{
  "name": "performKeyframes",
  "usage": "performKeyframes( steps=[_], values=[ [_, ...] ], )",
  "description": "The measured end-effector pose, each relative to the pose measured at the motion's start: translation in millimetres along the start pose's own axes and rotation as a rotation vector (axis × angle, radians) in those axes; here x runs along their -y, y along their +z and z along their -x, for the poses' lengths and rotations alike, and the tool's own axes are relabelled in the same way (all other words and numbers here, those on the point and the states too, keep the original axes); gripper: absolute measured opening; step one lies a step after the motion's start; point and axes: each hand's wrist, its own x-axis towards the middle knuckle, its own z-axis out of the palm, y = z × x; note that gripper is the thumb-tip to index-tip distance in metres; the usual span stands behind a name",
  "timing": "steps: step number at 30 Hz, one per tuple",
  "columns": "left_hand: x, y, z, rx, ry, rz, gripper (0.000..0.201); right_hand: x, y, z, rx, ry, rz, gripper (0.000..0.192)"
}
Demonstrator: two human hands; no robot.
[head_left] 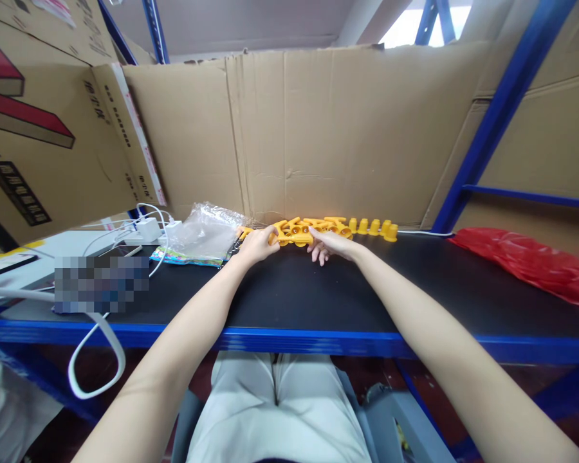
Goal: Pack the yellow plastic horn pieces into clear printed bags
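Observation:
On the black tabletop, near the cardboard back panel, lies a heap of yellow plastic pieces [328, 222] with round, ring-like openings. At its left end my left hand [260, 246] has its fingers closed round a yellow plastic piece [296, 239]. From the right, my right hand [332, 245] reaches in with its thumb against the yellow pieces and its other fingers loosely bent and apart above the table. Just right of the heap stands a row of small yellow cups [375, 227], several in number.
Left of the hands lie clear plastic bags [205, 231] on a colourful packet [188, 258]. White chargers and cables [148, 229] are farther left, near a blurred-out object [101, 283]. A red plastic bag [525, 263] rests at the right. The table has a blue front edge [313, 341].

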Motion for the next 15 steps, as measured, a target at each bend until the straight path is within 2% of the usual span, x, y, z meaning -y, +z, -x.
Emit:
performKeyframes(
  steps=[3,8,15],
  values=[
    [1,1.1,0,0.002,0.007,-0.01,0.03,2,-6,5,-0.01,-0.063,0.025,0.05],
    [3,2.8,-1,-0.014,0.008,-0.023,0.031,2,-12,8,-0.066,-0.205,0.052,0.066],
    [-1,1.3,1,-0.003,-0.001,-0.009,0.032,1,-12,1,-0.092,-0.236,0.084,0.039]
  ],
)
